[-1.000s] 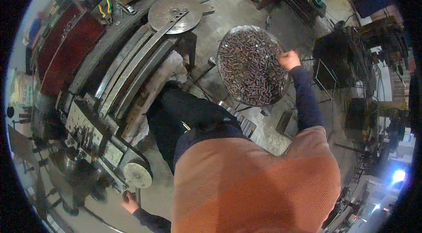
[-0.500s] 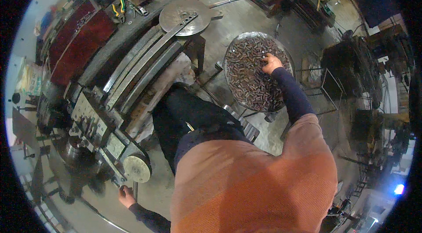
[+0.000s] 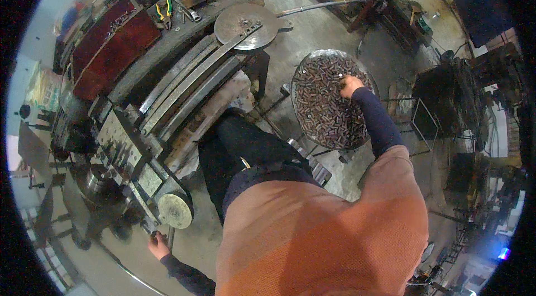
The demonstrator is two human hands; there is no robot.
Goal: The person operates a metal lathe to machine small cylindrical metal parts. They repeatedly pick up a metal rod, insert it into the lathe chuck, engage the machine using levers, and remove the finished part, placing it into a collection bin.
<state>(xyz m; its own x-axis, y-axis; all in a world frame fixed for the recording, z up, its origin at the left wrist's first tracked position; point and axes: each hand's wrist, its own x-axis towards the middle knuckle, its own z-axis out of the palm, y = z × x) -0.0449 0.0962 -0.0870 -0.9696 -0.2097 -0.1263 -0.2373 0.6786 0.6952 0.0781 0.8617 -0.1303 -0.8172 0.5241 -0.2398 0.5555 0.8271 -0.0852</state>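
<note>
Head view: right hand [image 3: 350, 85] reaches into the round pan [image 3: 301, 72] of small metal pieces [image 3: 329, 111], fingers curled down among them; whether it grips any, cannot tell. Pan stands right of the machine [image 3: 139, 145]. Left hand [image 3: 158, 244] clenched around a lever [image 3: 152, 230] at the machine's near end.

Single head view, fisheye, looking steeply down from above, shoulders closest.
</note>
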